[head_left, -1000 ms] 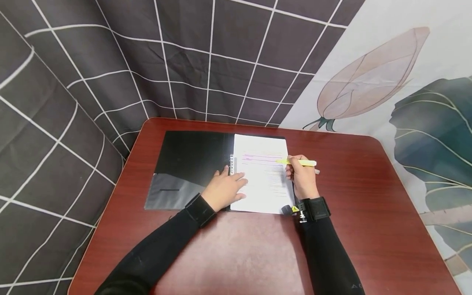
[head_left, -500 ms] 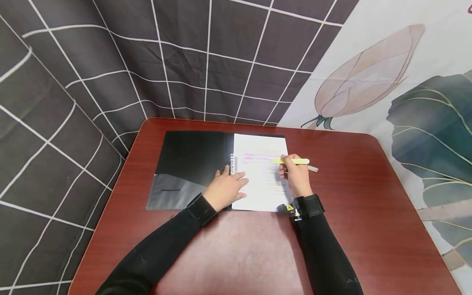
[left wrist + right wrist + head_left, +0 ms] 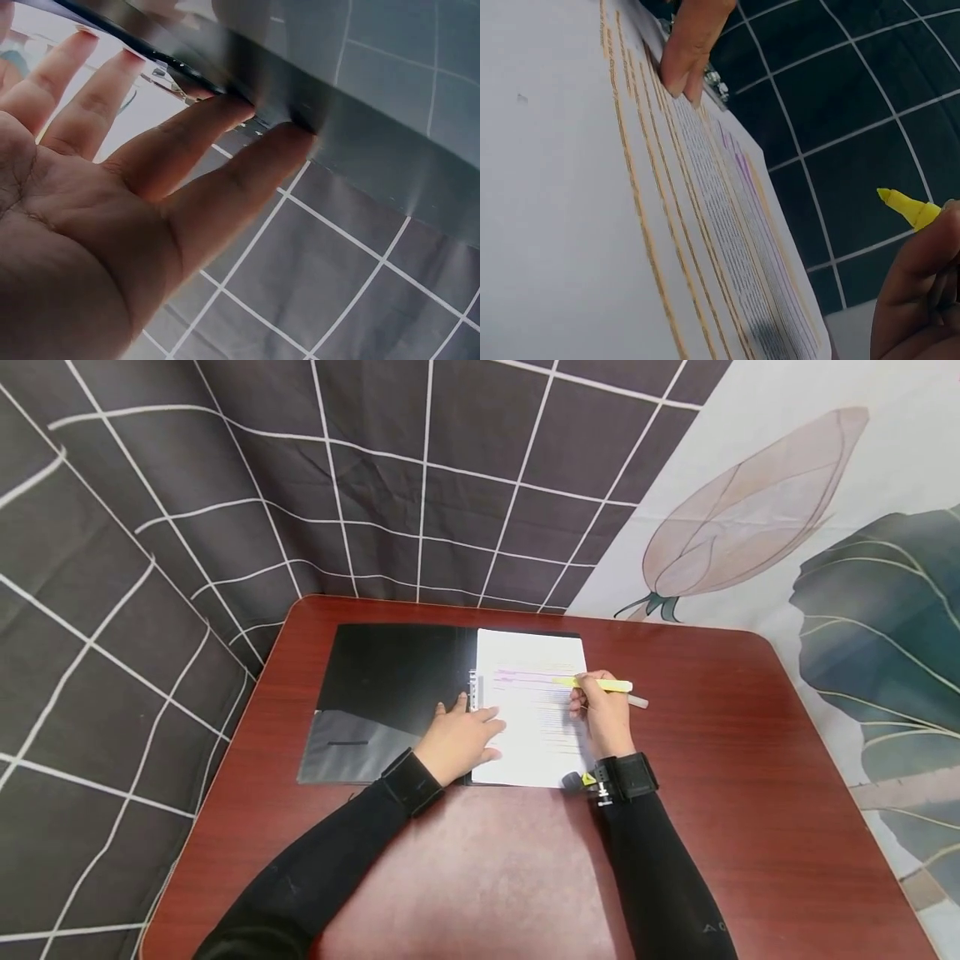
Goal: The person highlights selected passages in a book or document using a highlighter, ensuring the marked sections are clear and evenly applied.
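A black ring binder (image 3: 397,672) lies open on the table, with white printed pages (image 3: 528,652) on its right side. Purple and orange lines run across the text. My left hand (image 3: 456,739) rests with spread fingers over the binder's rings (image 3: 473,685) and the page's left edge; in the left wrist view its fingers (image 3: 232,176) are extended. My right hand (image 3: 611,722) pinches a yellow highlighter (image 3: 617,686) over the page's right edge. Its tip (image 3: 885,193) shows free of the paper in the right wrist view. A whitish stick-like end (image 3: 637,702) pokes out behind the same hand.
The reddish-brown table (image 3: 735,760) extends around the binder. A dark cloth with white grid lines (image 3: 375,485) hangs behind and to the left. On the right hangs a white cloth with a flower print (image 3: 750,518). Both wrists wear black straps (image 3: 630,777).
My right hand with the highlighter has shifted left along the page, mostly in the first half second, and then stays nearly in place. The left hand stays on the binder.
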A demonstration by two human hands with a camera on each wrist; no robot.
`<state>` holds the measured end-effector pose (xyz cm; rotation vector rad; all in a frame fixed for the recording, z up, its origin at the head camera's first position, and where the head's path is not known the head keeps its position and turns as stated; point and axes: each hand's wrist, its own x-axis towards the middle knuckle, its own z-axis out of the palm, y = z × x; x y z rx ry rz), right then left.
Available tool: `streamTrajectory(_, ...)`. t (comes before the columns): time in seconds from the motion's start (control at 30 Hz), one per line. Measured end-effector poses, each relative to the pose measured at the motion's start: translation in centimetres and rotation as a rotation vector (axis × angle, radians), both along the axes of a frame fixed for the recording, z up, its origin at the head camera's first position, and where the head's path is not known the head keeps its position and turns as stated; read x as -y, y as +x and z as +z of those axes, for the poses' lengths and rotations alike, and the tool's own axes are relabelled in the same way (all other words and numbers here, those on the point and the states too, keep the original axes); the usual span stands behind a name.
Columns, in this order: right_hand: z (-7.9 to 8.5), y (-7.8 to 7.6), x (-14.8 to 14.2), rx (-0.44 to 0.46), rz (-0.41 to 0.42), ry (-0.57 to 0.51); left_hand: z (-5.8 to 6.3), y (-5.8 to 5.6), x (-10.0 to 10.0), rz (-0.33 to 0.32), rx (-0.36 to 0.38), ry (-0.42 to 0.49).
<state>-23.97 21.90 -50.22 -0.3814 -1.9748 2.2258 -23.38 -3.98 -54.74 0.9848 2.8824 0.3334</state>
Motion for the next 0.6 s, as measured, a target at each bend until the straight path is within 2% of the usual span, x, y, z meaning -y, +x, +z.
streamTrajectory(0.07,-0.1,-0.3,0.6,-0.004,0.012,0.026,0.2,-0.1,0.0,0.012,0.024,0.004)
streamTrajectory(0.3,-0.8,-1.5,3.8,0.037,0.158,0.359,0.1,-0.2,-0.3,0.025,0.043,-0.04)
streamTrajectory(0.43,-1.1,-2.0,5.0,0.088,0.178,0.401,-0.1,-0.5,-0.6,0.021,0.046,-0.047)
streamTrajectory(0.6,-1.5,-2.4,6.0,0.122,0.205,0.365,-0.3,-0.6,-0.6,0.035,0.051,-0.058)
